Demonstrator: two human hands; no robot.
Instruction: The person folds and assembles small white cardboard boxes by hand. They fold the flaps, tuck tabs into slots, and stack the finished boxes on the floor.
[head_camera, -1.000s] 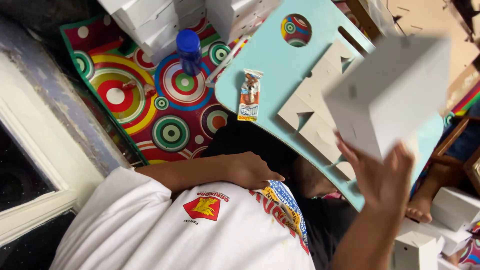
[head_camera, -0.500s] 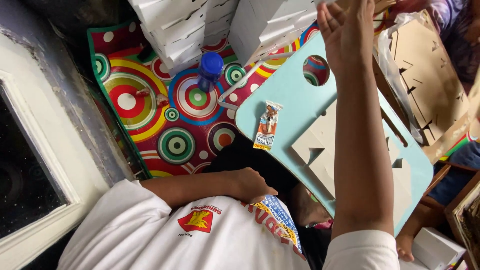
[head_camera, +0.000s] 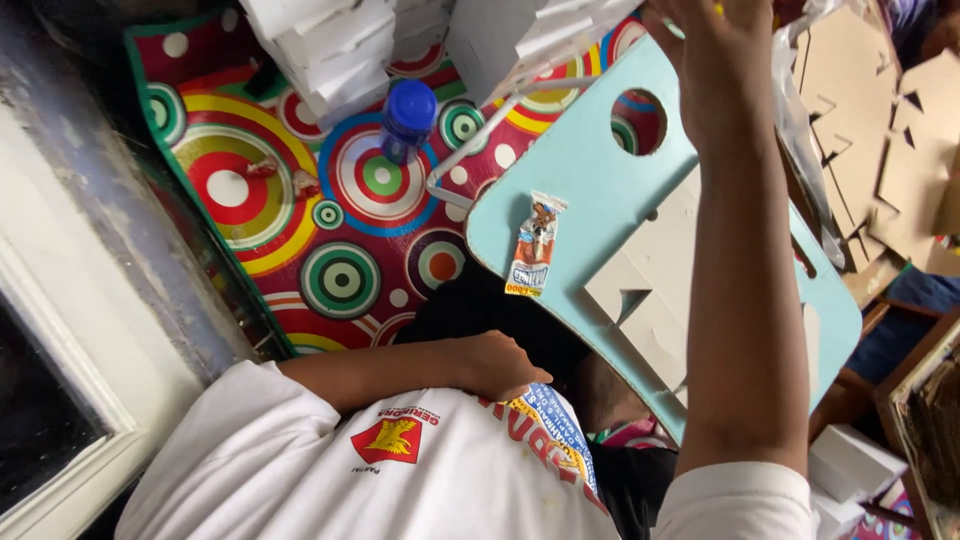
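Circle-patterned mat (head_camera: 300, 210), right hand (head_camera: 715, 40) fingertips cropped, left hand (head_camera: 500, 365) curled

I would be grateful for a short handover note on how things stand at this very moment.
Left hand: closed loosely, resting against the white shirt, holding nothing visible.
Right hand: raised to the top edge of the view by the stacked white boxes; its fingers are cut off, so its grip cannot be told.
On the light blue board: a flat white cardboard cutout and a small snack packet. More brown cutouts lie beyond it.
Done: boxes stacked. Left: the flat cutouts.
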